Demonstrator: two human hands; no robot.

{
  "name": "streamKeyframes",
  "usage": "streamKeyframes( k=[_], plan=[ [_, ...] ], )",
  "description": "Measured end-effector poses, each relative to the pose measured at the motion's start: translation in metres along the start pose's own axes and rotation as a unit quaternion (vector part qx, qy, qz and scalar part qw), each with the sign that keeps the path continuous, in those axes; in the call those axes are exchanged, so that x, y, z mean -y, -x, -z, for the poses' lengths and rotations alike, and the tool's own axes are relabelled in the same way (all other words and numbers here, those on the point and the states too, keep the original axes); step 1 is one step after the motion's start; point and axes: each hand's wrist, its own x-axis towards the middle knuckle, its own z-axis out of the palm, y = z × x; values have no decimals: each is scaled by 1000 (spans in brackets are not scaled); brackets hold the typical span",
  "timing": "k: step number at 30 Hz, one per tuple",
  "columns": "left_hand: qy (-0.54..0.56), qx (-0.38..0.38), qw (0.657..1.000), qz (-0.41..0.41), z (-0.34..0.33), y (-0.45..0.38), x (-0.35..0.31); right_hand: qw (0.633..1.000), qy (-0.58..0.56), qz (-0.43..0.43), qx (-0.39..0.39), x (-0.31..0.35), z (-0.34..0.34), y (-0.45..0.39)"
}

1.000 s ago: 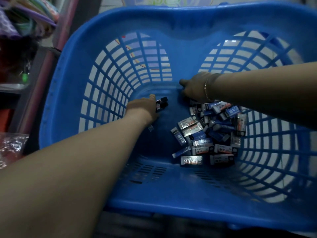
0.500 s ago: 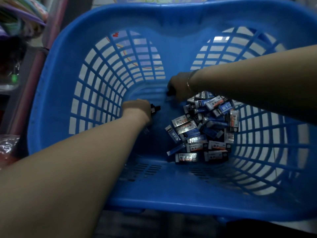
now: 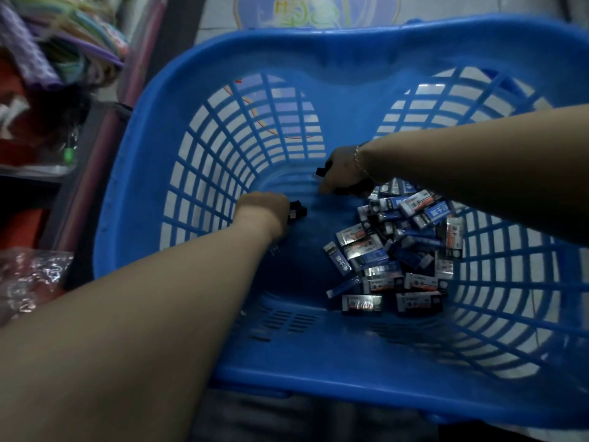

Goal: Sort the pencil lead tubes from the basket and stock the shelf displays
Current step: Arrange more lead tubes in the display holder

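While both hands reach into the blue slatted plastic basket [image 3: 318, 387], sorting is under way.
Left hand [image 3: 263, 207] grips small dark lead tubes [image 3: 297, 211] near the basket floor's far left. Right hand [image 3: 342, 170], thin bracelet [image 3: 358, 161] at the wrist, pinches one dark tube [image 3: 320, 171] by the far wall. Heap of blue-and-silver rectangular packs [image 3: 395, 253] lies against the right side.

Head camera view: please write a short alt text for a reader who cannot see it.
Two bare hands reach into a blue plastic basket: the left hand and the right hand each hold small dark items. A pile of small boxed packs lies on the basket floor.
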Motion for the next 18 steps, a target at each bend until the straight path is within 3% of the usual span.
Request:
streamKeyframes(
  k=[3, 6, 7, 9, 12, 15, 18],
  plan=[
    [12, 15, 1000, -4, 0, -2, -3, 999, -43, -13, 3, 2, -10, 0],
    [228, 51, 970, 70, 6, 2, -2, 995, -95, -6, -3, 6, -7, 1],
    [337, 58, 935, 91, 12, 4, 0, 992, -124, -7, -10, 8, -3, 5],
    [549, 53, 825, 121, 32, 15, 5, 976, -216, -10, -6, 16, 6, 22],
    [724, 64, 676, 121, 71, 47, 16, 915, -403, -23, 19, 33, 20, 61],
    [796, 71, 595, 90, 131, 109, 41, 852, -518, -17, 78, 73, 44, 129],
    [826, 55, 558, 63, 193, 177, 74, 843, -528, 11, 102, 125, 81, 207]
  ],
)
